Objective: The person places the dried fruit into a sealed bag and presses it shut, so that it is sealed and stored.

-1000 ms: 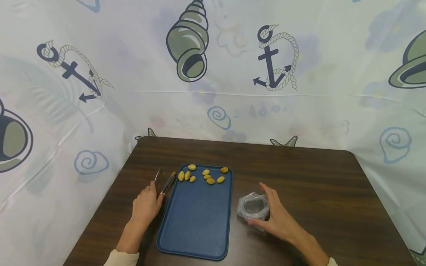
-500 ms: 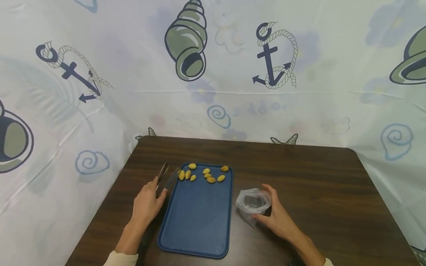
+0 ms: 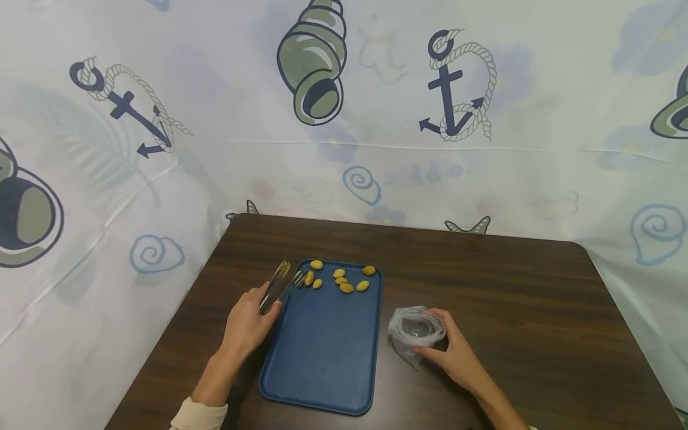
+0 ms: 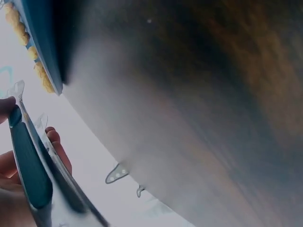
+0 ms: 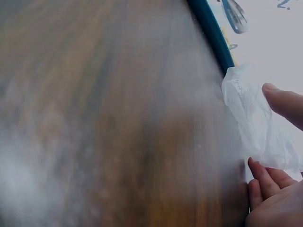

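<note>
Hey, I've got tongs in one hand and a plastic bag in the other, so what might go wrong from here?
Two risks. Your left hand holds the tongs open near the yellow-brown oval pieces along the tray's far edge; squeezing could nudge one over the rim. Your right hand holds the thin plastic bag from one side, so its mouth might fold inward.

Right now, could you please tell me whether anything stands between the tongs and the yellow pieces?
Only the rim of the tray might: in the head view, one prong of the tongs in the left hand overlaps the leftmost yellow pieces, while the other shows outside that rim. I see nothing else in the way.
</note>
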Demonstrator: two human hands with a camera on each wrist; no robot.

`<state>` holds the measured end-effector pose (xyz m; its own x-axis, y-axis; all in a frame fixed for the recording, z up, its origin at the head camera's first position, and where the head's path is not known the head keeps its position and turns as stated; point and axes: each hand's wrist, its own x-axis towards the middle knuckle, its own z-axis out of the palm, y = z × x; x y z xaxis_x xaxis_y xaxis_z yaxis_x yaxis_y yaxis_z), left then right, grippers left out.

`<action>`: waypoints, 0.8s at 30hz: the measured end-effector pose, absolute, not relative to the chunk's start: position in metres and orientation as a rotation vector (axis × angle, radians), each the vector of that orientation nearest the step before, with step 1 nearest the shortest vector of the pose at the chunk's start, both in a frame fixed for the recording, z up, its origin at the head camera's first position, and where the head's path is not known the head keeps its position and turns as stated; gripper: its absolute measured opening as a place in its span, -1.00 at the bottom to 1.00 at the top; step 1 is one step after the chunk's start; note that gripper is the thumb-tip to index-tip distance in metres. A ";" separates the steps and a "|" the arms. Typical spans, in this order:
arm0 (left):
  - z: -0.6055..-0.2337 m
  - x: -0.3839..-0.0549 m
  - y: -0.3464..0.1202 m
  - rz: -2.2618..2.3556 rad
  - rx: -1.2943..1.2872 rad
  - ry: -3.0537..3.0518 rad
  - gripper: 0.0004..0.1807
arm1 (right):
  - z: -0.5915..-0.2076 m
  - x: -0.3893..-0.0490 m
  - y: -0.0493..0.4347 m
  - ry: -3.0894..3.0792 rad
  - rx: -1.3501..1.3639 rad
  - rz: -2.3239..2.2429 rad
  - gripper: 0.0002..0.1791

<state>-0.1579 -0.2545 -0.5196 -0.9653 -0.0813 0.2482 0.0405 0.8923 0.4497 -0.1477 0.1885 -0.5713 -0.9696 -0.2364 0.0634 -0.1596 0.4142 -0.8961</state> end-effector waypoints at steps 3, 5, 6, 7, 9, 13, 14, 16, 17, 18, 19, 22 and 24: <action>-0.521 -0.159 -0.255 -0.670 0.013 -2.780 -0.33 | -0.572 -0.148 0.188 2.590 -0.356 -1.618 -0.17; -0.522 -0.160 -0.255 -0.674 0.004 -2.767 -0.34 | -0.573 -0.148 0.188 2.593 -0.353 -1.615 -0.18; -0.523 -0.161 -0.256 -0.677 0.000 -2.761 -0.34 | -0.573 -0.148 0.188 2.591 -0.353 -1.617 -0.18; -0.523 -0.162 -0.256 -0.682 -0.003 -2.756 -0.34 | -0.573 -0.148 0.189 2.589 -0.348 -1.623 -0.19; -0.525 -0.163 -0.256 -0.688 -0.002 -2.749 -0.34 | -0.573 -0.148 0.189 2.585 -0.346 -1.630 -0.20; -0.527 -0.164 -0.255 -0.674 0.000 -2.745 -0.34 | -0.572 -0.147 0.189 2.574 -0.337 -1.644 -0.21; -0.528 -0.165 -0.254 -0.663 -0.002 -2.750 -0.34 | -0.572 -0.147 0.189 2.576 -0.339 -1.644 -0.21; -0.529 -0.165 -0.254 -0.638 -0.013 -2.765 -0.34 | -0.572 -0.147 0.189 2.577 -0.335 -1.642 -0.20; -0.529 -0.165 -0.254 -0.627 -0.020 -2.773 -0.35 | -0.572 -0.147 0.189 2.580 -0.332 -1.640 -0.20; -0.530 -0.166 -0.253 -0.617 -0.027 -2.781 -0.36 | -0.572 -0.147 0.189 2.585 -0.327 -1.634 -0.20; -0.530 -0.166 -0.253 -0.605 -0.034 -2.787 -0.36 | -0.572 -0.148 0.189 2.587 -0.326 -1.630 -0.20; -0.530 -0.166 -0.253 -0.582 -0.048 -2.794 -0.39 | -0.573 -0.148 0.188 2.585 -0.326 -1.620 -0.19; -0.530 -0.166 -0.252 -0.573 -0.054 -2.799 -0.40 | -0.573 -0.148 0.188 2.587 -0.324 -1.618 -0.19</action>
<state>-0.1665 -0.2517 -0.5300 -0.9593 -0.0196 0.2817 0.0926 0.9205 0.3795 -0.1484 0.1877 -0.5732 -0.9751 -0.2160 0.0497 -0.1392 0.4224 -0.8957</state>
